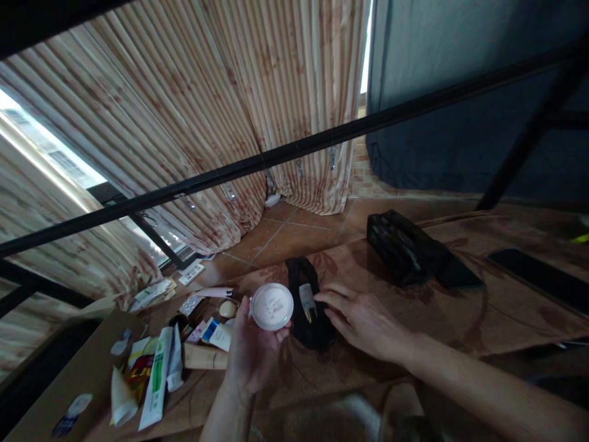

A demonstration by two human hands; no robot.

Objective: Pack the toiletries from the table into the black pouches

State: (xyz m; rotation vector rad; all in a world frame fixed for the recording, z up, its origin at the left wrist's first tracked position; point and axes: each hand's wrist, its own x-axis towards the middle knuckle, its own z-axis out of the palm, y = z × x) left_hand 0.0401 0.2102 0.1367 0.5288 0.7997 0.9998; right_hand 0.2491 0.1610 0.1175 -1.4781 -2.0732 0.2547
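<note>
My left hand (pixel 255 353) is closed around a round, flat cosmetic container (pixel 272 306) with a pale face and a clear rim, tilted up toward me. Just right of it, a small black pouch (pixel 317 336) lies on the brown cloth with its mouth spread. Within that mouth shows a small bottle-like item (pixel 306 296), pale with a gold-coloured end. The bent fingers of my right hand (pixel 363 319) grip the pouch's right edge. Left of my left hand lie several tubes, among them a white and green tube (pixel 156 376) and a beige tube (pixel 205 356).
A cardboard box (pixel 87 362) stands at the left. Toward the right are a black bag (pixel 398 245) and a dark phone-like slab (pixel 543 273). A black metal rail (pixel 257 162) crosses beyond the cloth, before striped curtains (pixel 221 92).
</note>
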